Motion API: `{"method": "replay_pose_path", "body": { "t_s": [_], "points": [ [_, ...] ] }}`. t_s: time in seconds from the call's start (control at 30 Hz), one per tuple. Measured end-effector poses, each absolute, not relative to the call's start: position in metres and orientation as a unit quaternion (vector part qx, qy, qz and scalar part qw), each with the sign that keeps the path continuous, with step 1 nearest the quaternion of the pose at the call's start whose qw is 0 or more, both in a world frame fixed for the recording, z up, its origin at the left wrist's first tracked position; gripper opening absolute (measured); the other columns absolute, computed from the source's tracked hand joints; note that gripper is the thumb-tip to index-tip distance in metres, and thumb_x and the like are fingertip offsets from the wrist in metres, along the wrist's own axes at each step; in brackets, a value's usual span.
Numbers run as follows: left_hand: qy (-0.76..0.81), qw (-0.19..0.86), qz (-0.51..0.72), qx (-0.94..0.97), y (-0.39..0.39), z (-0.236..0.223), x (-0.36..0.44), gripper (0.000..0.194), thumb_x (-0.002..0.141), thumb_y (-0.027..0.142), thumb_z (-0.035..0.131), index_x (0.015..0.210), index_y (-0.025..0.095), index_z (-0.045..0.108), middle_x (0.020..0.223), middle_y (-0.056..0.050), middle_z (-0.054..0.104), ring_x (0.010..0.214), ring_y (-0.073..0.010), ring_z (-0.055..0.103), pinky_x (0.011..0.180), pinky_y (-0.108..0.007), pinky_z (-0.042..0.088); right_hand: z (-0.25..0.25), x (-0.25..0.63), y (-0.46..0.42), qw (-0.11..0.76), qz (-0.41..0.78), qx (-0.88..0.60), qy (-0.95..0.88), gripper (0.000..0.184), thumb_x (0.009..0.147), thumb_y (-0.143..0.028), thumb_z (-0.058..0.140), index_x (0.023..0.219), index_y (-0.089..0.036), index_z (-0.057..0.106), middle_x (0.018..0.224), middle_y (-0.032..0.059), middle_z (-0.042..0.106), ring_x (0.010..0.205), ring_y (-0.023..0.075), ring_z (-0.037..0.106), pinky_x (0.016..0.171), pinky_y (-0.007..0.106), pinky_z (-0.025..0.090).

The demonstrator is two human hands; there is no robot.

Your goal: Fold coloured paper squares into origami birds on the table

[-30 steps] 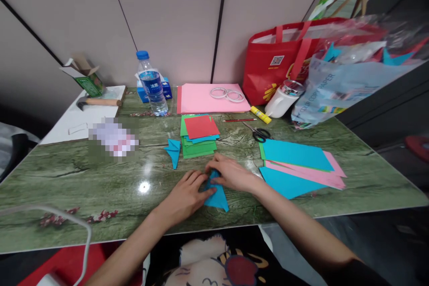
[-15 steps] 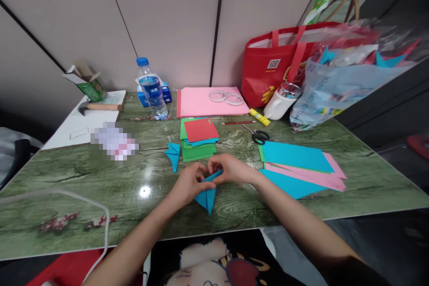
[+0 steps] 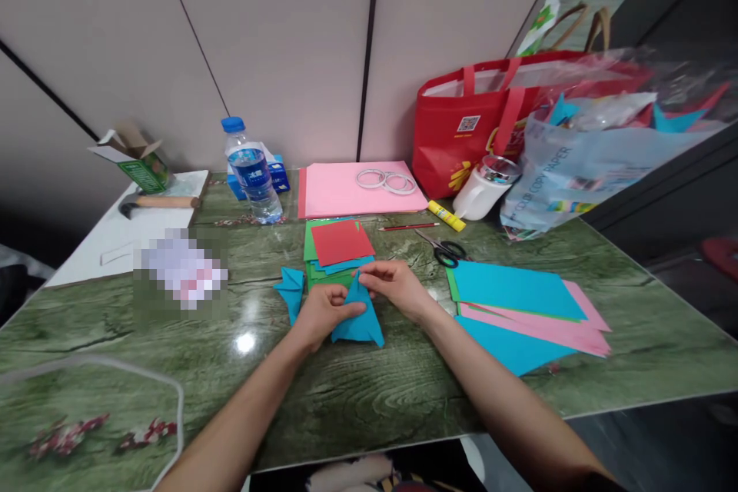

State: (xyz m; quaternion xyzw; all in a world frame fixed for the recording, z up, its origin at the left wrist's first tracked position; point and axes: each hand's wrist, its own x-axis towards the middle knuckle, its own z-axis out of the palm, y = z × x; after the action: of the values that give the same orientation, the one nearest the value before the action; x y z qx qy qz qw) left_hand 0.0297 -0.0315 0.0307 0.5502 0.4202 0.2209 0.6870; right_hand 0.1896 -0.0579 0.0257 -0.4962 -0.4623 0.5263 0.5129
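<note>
A folded piece of blue paper (image 3: 358,323) is held between both hands above the green marbled table. My left hand (image 3: 327,314) grips its left side, with the thumb lying across the front. My right hand (image 3: 397,286) pinches the narrow top point with thumb and fingertips. The paper's wide edge faces me, with pointed corners at the bottom. Just left of my left hand lies another folded blue paper piece (image 3: 291,292). Behind the hands sits a stack of green and blue sheets topped by a red paper square (image 3: 343,242).
Blue and pink sheets (image 3: 519,290) lie at right, near black scissors (image 3: 448,250), a pencil (image 3: 409,227) and a yellow glue stick (image 3: 446,215). Farther back stand a white mug (image 3: 481,192), a red bag (image 3: 441,138) and a water bottle (image 3: 254,177). A hammer (image 3: 167,201) lies left.
The held blue paper has been turned so its narrow point faces away and its wide edge faces me. My right hand has shifted to that point. The camera view has tilted slightly.
</note>
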Motion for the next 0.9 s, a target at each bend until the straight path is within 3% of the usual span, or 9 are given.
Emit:
{"method": "replay_pose_path", "body": {
  "t_s": [0.2,0.57,0.73,0.9],
  "points": [
    [0.405,0.72,0.194,0.529,-0.038,0.025,0.028,0.039,0.054,0.044,0.077,0.067,0.012,0.058,0.057,0.001,0.057,0.048,-0.0083,0.047,0.048,-0.021,0.037,0.027,0.19,-0.063,0.511,0.514,-0.507,-0.467,0.028,0.066,-0.045,0.069,0.074,-0.018,0.068,0.067,0.0001,0.064,0.057,0.0111,0.052,0.054,0.024,0.044],
    [0.368,0.699,0.17,0.589,-0.045,0.029,0.03,0.038,0.064,0.049,0.068,0.067,0.012,0.059,0.059,0.002,0.053,0.054,-0.01,0.045,0.051,-0.021,0.036,0.03,0.186,-0.068,0.506,0.519,-0.52,-0.452,0.028,0.064,-0.044,0.07,0.065,-0.018,0.059,0.057,-0.0032,0.056,0.052,0.0094,0.048,0.049,0.023,0.04],
    [0.378,0.675,0.177,0.608,-0.046,0.029,0.03,0.04,0.067,0.051,0.064,0.063,0.013,0.053,0.055,0.004,0.045,0.051,-0.0079,0.039,0.048,-0.02,0.03,0.027,0.187,-0.067,0.502,0.519,-0.526,-0.45,0.023,0.065,-0.038,0.07,0.07,-0.017,0.061,0.06,-0.0032,0.057,0.052,0.0089,0.048,0.049,0.023,0.04],
    [0.417,0.583,0.23,0.659,-0.045,0.025,0.032,0.036,0.071,0.048,0.06,0.06,0.015,0.05,0.051,0.007,0.033,0.048,-0.0068,0.029,0.044,-0.019,0.021,0.024,0.184,-0.068,0.526,0.49,-0.55,-0.426,0.024,0.059,-0.032,0.074,0.075,-0.018,0.063,0.066,-0.0013,0.062,0.059,0.0113,0.055,0.056,0.025,0.045]
  ]
}}
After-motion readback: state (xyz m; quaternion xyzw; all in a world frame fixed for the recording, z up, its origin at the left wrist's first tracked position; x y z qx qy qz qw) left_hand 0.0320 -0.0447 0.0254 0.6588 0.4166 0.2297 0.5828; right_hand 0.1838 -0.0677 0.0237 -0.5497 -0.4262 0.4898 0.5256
